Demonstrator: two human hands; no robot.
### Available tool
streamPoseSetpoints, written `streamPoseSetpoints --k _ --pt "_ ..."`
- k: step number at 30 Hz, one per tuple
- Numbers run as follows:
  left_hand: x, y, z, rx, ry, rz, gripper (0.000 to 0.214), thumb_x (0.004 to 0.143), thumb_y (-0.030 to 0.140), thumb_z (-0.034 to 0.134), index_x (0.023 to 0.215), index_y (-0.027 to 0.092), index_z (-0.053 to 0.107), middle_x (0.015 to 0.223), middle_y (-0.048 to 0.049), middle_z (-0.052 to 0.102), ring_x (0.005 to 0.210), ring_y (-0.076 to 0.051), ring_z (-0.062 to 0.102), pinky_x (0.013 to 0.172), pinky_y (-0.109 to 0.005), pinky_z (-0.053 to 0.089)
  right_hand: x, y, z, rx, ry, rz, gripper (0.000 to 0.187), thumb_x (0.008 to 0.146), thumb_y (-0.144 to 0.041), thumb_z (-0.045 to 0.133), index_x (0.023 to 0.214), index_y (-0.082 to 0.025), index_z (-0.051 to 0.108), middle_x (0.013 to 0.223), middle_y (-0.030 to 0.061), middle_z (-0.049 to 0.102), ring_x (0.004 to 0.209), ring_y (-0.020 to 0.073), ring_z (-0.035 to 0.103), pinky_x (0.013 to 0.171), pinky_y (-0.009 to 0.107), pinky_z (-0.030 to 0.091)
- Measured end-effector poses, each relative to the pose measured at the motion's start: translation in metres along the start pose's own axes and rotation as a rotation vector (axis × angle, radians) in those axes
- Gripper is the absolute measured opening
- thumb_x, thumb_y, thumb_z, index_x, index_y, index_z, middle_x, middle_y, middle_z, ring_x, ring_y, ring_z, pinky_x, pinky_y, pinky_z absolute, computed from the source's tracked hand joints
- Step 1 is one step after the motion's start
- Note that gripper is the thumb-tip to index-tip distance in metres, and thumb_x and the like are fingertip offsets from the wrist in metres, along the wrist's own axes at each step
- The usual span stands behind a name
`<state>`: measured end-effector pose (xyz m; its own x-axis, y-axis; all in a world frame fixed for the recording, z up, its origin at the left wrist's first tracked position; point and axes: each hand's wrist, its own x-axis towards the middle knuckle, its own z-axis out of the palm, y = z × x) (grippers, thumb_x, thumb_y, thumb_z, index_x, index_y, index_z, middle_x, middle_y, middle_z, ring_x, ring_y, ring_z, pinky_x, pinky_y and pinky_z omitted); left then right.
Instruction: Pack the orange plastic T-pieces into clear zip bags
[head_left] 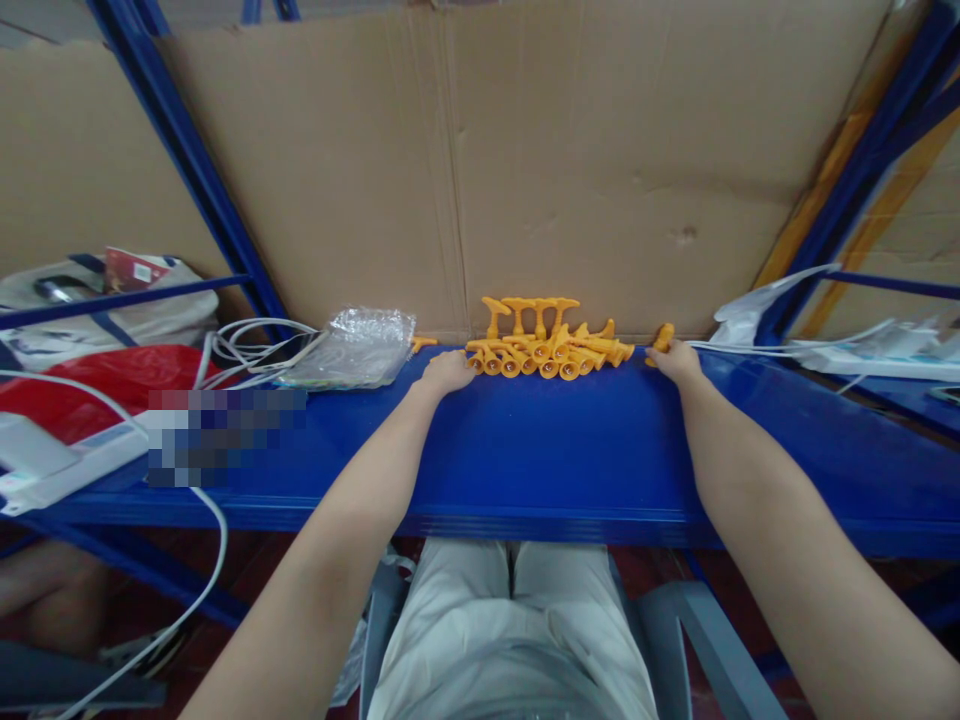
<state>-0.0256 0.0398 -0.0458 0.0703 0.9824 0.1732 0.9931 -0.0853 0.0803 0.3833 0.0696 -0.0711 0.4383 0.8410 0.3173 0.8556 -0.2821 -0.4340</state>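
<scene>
A pile of orange T-shaped plastic pieces point(551, 358) lies along the back of the blue shelf; their flared, hollow ends face me. Behind the pile, several more T-shaped pieces point(529, 315) stand upright in a row, crossbars on top. My left hand point(448, 371) is at the pile's left end, fingers curled together against the nearest piece; what they grip is hidden. Beyond that hand, a single orange piece point(424, 343) lies by the cardboard. Off the pile's right end, my right hand point(676, 361) is closed around one orange T-shaped plastic piece point(664, 338), held roughly upright.
Cardboard point(600, 170) backs the blue shelf point(555, 450). Clear plastic bags point(356, 345) and white cables point(251, 335) lie left, near a power strip point(82, 460) and red bag point(97, 380). White plastic point(757, 310) sits right. Another person's leg point(52, 590) shows lower left.
</scene>
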Motion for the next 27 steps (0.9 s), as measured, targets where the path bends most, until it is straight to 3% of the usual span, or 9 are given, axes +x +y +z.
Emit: streamPoseSetpoints --k 8,18,24,27 --pt "-0.003 0.006 -0.004 -0.043 -0.011 -0.152 0.049 0.091 0.042 0.044 0.122 0.013 0.068 0.101 -0.0181 0.075 0.108 -0.029 0.069 0.091 -0.031 0.052 0.017 0.002 0.004 0.000 -0.026 0.068 0.046 0.073 -0.033 0.070 0.108 -0.004 0.070 0.090 0.0207 0.069 0.096 0.0364 0.068 0.076 0.042 0.056" --pt "-0.003 0.007 -0.005 -0.062 -0.032 -0.184 0.048 0.092 0.040 0.043 0.118 0.009 0.069 0.092 -0.0183 0.076 0.103 -0.028 0.070 0.089 -0.031 0.052 0.015 0.014 0.002 -0.043 -0.088 0.016 0.040 0.071 -0.038 0.073 0.100 -0.010 0.072 0.080 0.0145 0.069 0.085 0.0314 0.068 0.069 0.038 0.055" --pt "-0.005 0.008 -0.007 -0.065 0.029 -0.172 0.046 0.092 0.038 0.044 0.118 0.010 0.070 0.123 -0.0203 0.068 0.117 -0.031 0.063 0.094 -0.035 0.051 -0.004 0.012 -0.005 -0.049 -0.119 0.026 0.035 0.076 -0.035 0.070 0.100 -0.010 0.073 0.082 0.0119 0.070 0.082 0.0275 0.069 0.069 0.033 0.054" --pt "-0.006 0.004 -0.008 -0.042 0.079 -0.159 0.043 0.090 0.030 0.044 0.121 0.011 0.068 0.126 -0.0193 0.066 0.120 -0.030 0.061 0.098 -0.035 0.049 -0.012 0.009 -0.010 -0.058 -0.143 0.010 0.034 0.078 -0.035 0.070 0.102 -0.010 0.073 0.083 0.0117 0.070 0.084 0.0271 0.070 0.073 0.032 0.054"
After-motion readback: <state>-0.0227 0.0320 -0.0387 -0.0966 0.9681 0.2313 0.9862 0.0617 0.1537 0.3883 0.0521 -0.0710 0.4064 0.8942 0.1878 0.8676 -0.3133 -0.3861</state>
